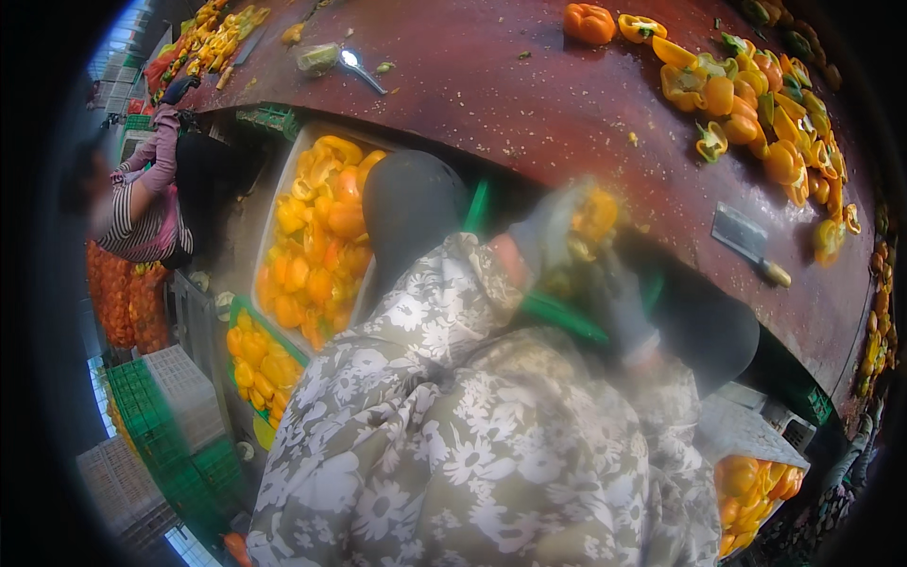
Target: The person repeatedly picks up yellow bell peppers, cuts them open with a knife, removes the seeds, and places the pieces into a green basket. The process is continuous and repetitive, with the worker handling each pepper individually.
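Flower-printed cloth [472,444] on my torso lies closest, short of the red desk [453,123]. At the desk's near edge, a yellow-orange pepper [597,215] sits within my gloved left hand [548,231], its fingers curled around it. My right hand [625,307] points up toward the desk, too blurred to tell its grip. Bare surface spans the desk's middle; a cleaver [739,232] and cut peppers [742,99] occupy its right side.
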`<action>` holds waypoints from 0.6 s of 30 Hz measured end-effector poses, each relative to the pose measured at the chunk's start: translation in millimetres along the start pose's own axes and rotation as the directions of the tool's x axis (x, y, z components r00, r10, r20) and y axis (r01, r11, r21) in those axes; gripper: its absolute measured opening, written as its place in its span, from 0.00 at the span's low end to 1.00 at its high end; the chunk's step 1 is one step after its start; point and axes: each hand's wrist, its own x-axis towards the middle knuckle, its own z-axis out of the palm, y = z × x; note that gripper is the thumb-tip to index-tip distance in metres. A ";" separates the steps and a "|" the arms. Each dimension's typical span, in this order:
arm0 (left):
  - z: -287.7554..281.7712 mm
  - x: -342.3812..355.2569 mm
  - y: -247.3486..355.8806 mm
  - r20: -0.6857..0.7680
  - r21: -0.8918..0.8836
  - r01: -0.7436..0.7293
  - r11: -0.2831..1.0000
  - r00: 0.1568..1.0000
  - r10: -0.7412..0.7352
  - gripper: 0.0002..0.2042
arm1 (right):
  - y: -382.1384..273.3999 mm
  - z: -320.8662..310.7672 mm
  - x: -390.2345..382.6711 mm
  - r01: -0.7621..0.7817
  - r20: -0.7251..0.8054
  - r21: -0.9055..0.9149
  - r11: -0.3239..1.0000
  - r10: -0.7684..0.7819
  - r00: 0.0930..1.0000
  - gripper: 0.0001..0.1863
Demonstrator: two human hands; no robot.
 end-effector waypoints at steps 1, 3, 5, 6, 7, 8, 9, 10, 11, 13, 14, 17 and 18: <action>-4.8 3.8 0.6 0.078 0.086 0.041 0.995 0.996 -0.048 0.27 | -5.5 -7.7 -0.4 -0.200 0.081 0.181 0.963 0.188 0.979 0.15; 14.6 11.5 14.3 0.198 0.451 -0.050 0.891 0.979 -0.045 0.26 | -0.2 -12.6 -3.7 -0.240 0.252 0.217 0.946 0.183 0.950 0.18; 36.0 14.7 29.4 0.017 0.591 -0.090 0.801 0.995 0.098 0.23 | 1.3 -15.5 -7.0 -0.422 0.451 0.148 0.894 0.319 0.834 0.18; 36.2 26.8 42.8 0.038 0.759 -0.184 0.625 0.970 0.240 0.22 | 1.9 -17.2 -8.5 -0.499 0.531 0.083 0.863 0.385 0.755 0.18; 57.1 6.8 71.0 -0.013 0.737 -0.240 0.632 0.930 0.368 0.20 | 13.4 -10.0 -20.0 -0.596 0.515 -0.020 0.802 0.519 0.682 0.16; 80.6 -14.7 103.4 -0.052 0.718 -0.287 0.635 0.887 0.460 0.18 | 15.7 -11.8 -17.5 -0.552 0.504 -0.139 0.822 0.539 0.675 0.14; 79.8 -49.1 131.3 -0.025 0.714 -0.438 0.546 0.764 0.645 0.14 | 13.9 -15.3 -13.8 -0.490 0.494 -0.256 0.833 0.549 0.674 0.13; 63.8 -76.2 154.7 0.049 0.739 -0.576 0.350 0.564 0.824 0.15 | 16.2 -11.6 -15.9 -0.496 0.440 -0.197 0.846 0.528 0.726 0.13; 32.9 -89.8 184.8 0.133 0.736 -0.664 0.132 0.333 0.934 0.16 | 24.2 -8.7 -25.4 -0.518 0.366 -0.160 0.840 0.538 0.759 0.13; -47.9 -136.4 242.8 0.252 0.822 -0.480 -0.306 -0.176 0.952 0.18 | 27.4 -8.1 -27.0 -0.557 0.302 -0.068 0.827 0.550 0.779 0.13; -62.8 -153.5 253.1 -0.033 0.898 -0.438 -0.050 -0.181 0.983 0.20 | 20.5 -10.3 -23.6 -0.619 0.289 -0.039 0.785 0.601 0.745 0.13; -221.5 -238.5 292.9 0.295 0.809 0.585 -0.060 -0.316 0.902 0.40 | -10.1 -32.3 32.5 -0.686 0.385 -0.001 0.727 0.634 0.671 0.13; -257.3 -238.8 288.4 0.124 0.644 0.764 0.037 -0.152 0.981 0.39 | -11.8 -40.2 49.0 -0.637 0.361 0.020 0.771 0.588 0.724 0.13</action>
